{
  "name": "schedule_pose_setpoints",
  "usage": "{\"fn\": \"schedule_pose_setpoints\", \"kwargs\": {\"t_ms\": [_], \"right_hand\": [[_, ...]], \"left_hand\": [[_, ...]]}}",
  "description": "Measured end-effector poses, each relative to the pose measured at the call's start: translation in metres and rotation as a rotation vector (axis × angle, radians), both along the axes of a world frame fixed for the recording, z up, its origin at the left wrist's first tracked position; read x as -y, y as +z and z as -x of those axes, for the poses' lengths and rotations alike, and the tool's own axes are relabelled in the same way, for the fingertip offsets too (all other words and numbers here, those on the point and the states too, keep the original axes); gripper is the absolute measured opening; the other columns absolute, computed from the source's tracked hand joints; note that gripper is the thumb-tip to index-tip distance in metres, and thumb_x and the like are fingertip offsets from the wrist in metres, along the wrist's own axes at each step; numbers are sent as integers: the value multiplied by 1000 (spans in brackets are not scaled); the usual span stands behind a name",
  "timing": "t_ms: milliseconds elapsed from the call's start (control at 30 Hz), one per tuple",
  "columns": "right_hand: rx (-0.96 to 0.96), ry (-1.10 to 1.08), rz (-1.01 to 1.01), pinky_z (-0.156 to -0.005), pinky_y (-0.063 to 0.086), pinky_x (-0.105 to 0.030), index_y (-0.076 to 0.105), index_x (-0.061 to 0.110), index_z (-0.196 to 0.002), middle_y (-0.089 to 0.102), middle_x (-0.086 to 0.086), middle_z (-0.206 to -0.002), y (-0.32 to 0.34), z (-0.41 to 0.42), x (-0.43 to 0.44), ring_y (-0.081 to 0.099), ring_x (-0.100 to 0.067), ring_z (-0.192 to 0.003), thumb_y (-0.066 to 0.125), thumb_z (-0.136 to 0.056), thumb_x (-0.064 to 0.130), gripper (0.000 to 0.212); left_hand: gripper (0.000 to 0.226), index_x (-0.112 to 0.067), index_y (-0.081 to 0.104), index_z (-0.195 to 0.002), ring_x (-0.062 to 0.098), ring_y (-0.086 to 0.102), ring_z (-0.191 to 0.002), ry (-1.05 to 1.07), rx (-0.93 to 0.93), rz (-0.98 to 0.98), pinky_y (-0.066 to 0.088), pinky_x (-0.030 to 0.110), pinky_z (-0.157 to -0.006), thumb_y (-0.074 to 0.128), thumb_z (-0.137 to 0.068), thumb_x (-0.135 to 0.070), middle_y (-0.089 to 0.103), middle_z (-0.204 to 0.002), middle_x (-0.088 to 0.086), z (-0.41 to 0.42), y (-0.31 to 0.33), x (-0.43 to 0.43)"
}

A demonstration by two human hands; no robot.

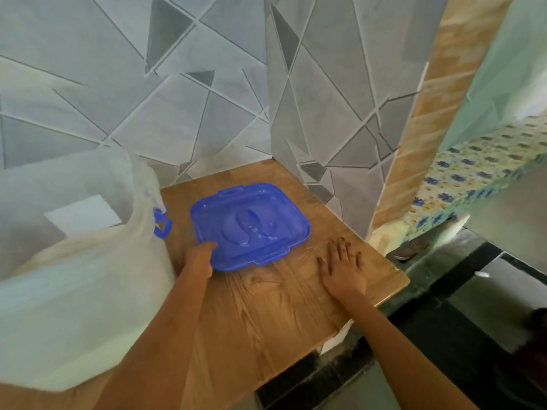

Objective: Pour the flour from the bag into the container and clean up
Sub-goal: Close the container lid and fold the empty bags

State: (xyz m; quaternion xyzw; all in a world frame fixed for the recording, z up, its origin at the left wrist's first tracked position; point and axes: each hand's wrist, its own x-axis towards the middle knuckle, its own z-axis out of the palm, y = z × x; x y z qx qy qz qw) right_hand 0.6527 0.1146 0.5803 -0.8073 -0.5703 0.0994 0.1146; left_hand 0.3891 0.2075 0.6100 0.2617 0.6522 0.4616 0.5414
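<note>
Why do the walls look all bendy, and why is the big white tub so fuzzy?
In the head view the wide lens bows the straight lines of the tiled wall towards the edges; the white container, close at the left, looks soft and blurry; the blue lid shows small shiny glints; the light is soft, with no hard shadows.

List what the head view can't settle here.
1. Left hand grip on lid: thumb on top, fingers hidden under the hand, head view.
2. Container: cut off by left edge, head view; hazy wall blurs fill level.
3. Dark object at right edge, head view: cut off, blurred.
</note>
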Motion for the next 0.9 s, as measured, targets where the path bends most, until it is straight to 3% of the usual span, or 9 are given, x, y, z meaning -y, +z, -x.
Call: {"fn": "schedule_pose_setpoints", "kwargs": {"t_ms": [67,200,267,333,467,533,700,833,900], "right_hand": [[37,21,38,-119,-4,-40,2,17,-150,0,-6,-159,-5,-3,-3,-2,-22,-147,10,-95,52,65],[61,31,19,-118,-3,-41,4,17,-150,2,-6,-159,-6,-1,-3,-1,-22,-147,1,-88,56,73],[62,29,30,-118,-3,-42,2,18,-150,1,-7,-159,-7,-3,-4,-2,-23,-147,12,-95,52,66],[56,34,46,-118,-3,-42,2,18,-150,1,-7,-159,-4,-4,-4,-2,-23,-147,16,-96,50,65],[-88,16,20,-120,1,-42,10,14,-150,9,-9,-159,12,-5,-1,5,-24,-147,20,-98,45,62],[-141,37,-22,-120,3,-41,11,11,-149,12,-10,-158,35,-9,0,8,-26,-146,22,-98,44,62],[-206,153,-222,-119,4,-39,16,9,-148,17,-13,-157,108,-2,-18,12,-25,-145,29,-99,38,58],[-332,196,-336,-116,10,-36,27,6,-144,25,-16,-153,164,29,-35,21,-29,-142,32,-99,34,54],[-286,278,-366,-118,8,-38,18,12,-148,18,-13,-156,179,49,-37,16,-26,-145,26,-98,42,59]], "left_hand": [[44,7,41,-134,37,44,-128,-25,-42,31,35,43,-108,50,-93,-3,47,-139,17,-8,4,4],[44,2,42,-136,32,55,-102,-49,84,66,45,40,-89,48,-93,-2,46,-142,17,-19,13,2],[42,3,41,-136,33,51,-118,-26,86,29,41,40,-96,45,-94,1,46,-142,19,-26,24,4],[41,4,44,-133,30,51,-121,7,1,-121,41,37,-92,45,-93,3,49,-137,20,-35,37,6],[21,-6,63,-103,19,57,-94,17,-274,-463,46,24,-66,53,-85,-6,63,-98,9,-48,93,21],[15,-15,59,-89,16,55,-77,27,-391,-574,42,20,-56,48,-85,-7,61,-84,4,-53,132,29],[30,-10,60,-113,18,52,-85,107,-599,-815,40,20,-66,46,-87,-7,60,-95,6,-49,239,63],[36,-27,57,-117,20,60,-92,124,-620,-964,48,29,-83,57,-82,-37,64,-99,-2,-10,313,105],[38,-32,58,-115,12,60,-85,130,-739,-990,47,22,-80,60,-81,-47,64,-93,-8,17,333,126]]}}
